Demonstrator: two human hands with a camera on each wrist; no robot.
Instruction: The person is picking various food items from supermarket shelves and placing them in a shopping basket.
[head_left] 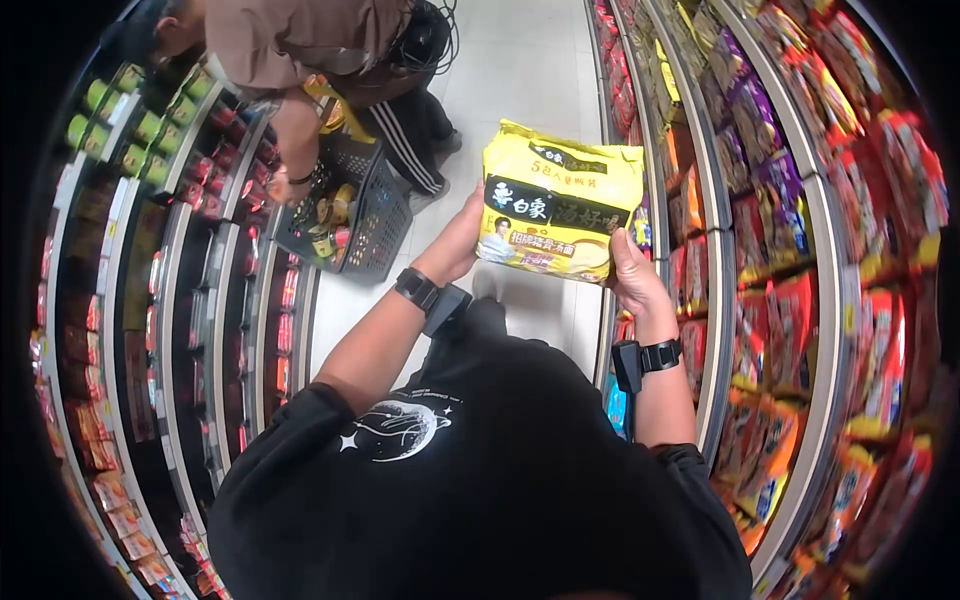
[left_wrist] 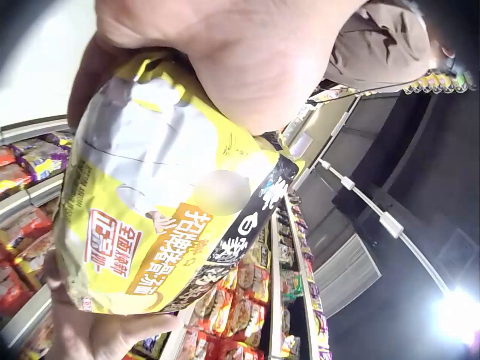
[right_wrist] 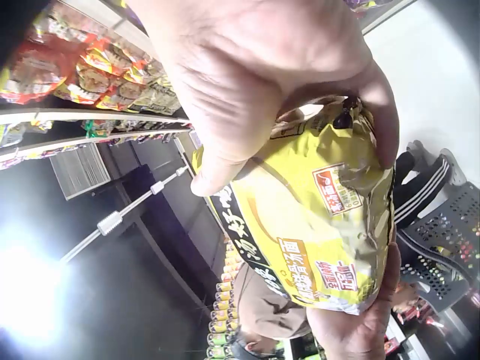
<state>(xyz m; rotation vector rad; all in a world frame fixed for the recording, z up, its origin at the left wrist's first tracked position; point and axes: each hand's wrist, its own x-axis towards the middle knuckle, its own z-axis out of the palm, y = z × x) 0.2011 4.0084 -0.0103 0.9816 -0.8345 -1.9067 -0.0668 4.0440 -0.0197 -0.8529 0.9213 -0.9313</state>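
A yellow and black multipack of instant noodles (head_left: 560, 205) is held up before the chest, its printed front tilted toward the head camera. My left hand (head_left: 460, 240) grips its left end. At the opposite end my right hand (head_left: 638, 275) holds on, with the thumb over the front face. In the left wrist view the pack (left_wrist: 150, 202) shows its crinkled wrapper beneath the left palm (left_wrist: 240, 52). The right wrist view has the right thumb (right_wrist: 221, 169) along the pack's (right_wrist: 300, 217) edge and the other fingers behind it.
Shelves of bagged noodles (head_left: 775, 330) line the right side of the aisle. On the left stand shelves of cup noodles (head_left: 150, 130). Another person (head_left: 300, 50) leans toward the left shelf beside a grey shopping basket (head_left: 380, 215) with goods inside. Pale floor tiles (head_left: 510, 60) run between.
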